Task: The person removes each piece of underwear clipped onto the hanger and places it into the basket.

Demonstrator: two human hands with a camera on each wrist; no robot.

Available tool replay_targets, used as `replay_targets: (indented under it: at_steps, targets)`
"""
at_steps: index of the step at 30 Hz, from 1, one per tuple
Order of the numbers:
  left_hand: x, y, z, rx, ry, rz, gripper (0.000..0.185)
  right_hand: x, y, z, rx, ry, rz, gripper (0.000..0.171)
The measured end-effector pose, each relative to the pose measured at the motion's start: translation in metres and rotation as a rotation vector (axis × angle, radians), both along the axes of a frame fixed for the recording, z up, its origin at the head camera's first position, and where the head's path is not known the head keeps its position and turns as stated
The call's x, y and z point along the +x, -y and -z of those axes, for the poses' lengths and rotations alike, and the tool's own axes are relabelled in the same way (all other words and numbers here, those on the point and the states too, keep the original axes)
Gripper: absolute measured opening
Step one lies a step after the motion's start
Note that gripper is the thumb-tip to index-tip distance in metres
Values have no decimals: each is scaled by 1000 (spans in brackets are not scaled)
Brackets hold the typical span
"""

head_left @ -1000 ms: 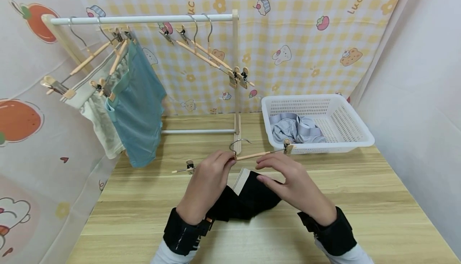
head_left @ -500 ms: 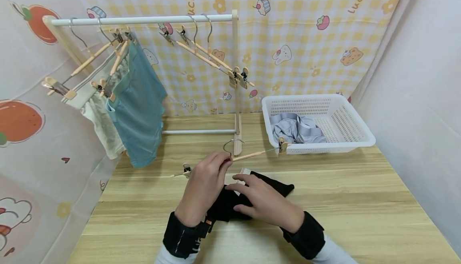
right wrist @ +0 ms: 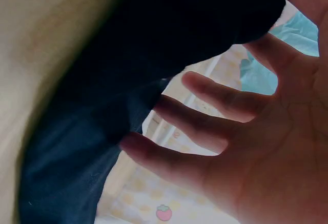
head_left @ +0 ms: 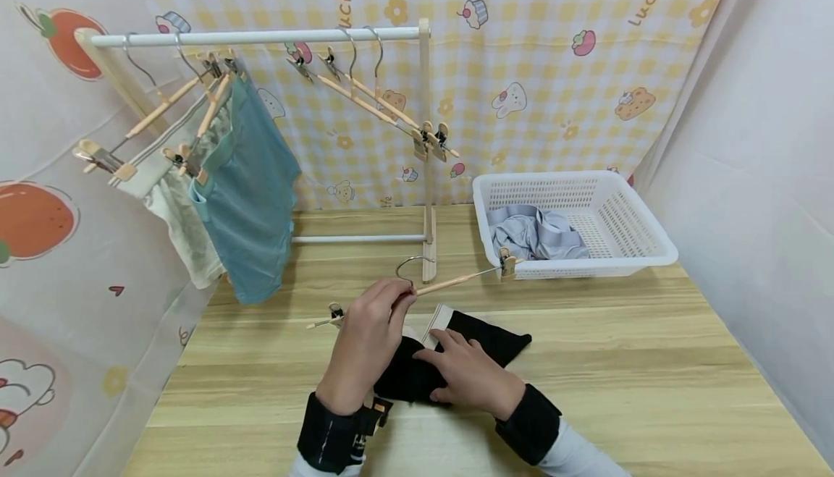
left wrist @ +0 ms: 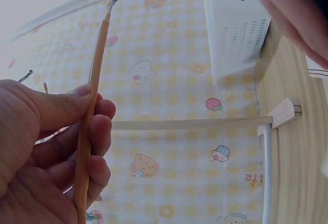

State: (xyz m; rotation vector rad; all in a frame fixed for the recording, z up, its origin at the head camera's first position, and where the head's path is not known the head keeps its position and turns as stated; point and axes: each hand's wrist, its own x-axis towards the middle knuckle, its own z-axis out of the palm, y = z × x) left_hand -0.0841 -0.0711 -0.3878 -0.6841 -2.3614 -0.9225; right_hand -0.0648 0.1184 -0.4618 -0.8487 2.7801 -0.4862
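1 left hand [head_left: 370, 336] gripping hanger [head_left: 448, 284], right hand [head_left: 472, 376] spread over cloth [head_left: 491, 339], table edge [head_left: 733, 350] distant

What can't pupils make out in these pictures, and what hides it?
Head view: part of the hanger, behind the left hand.
Head view: part of the black garment, under the right hand.
Head view: part of the pale garment, behind the blue garment.
Left wrist view: hanger's lower end, past the bottom edge.

A wooden clip hanger [head_left: 449, 284] slants near a black, pale-banded garment [head_left: 417, 376] lying on the table [head_left: 625, 376].
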Motion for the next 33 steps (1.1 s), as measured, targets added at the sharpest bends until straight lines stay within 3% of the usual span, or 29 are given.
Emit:
replay_targets:
  at_steps: [3, 12, 15, 24, 33]
  targets:
    - [0, 0, 3, 13, -4, -3, 7, 2, 2, 5, 25, -33, 4, 57]
    - [1, 2, 8, 30, 0, -24, 7, 8, 6, 14, 53, -283, 14, 43]
    - [2, 3, 8, 33, 1, -30, 7, 7, 5, 17, 47, -322, 14, 40]
    - [2, 5, 8, 42, 17, -39, 8, -5, -17, 14, -128, -186, 6, 38]
    - [2, 7, 8, 45, 20, -50, 9, -4, -50, -12, -238, -141, 56, 41]
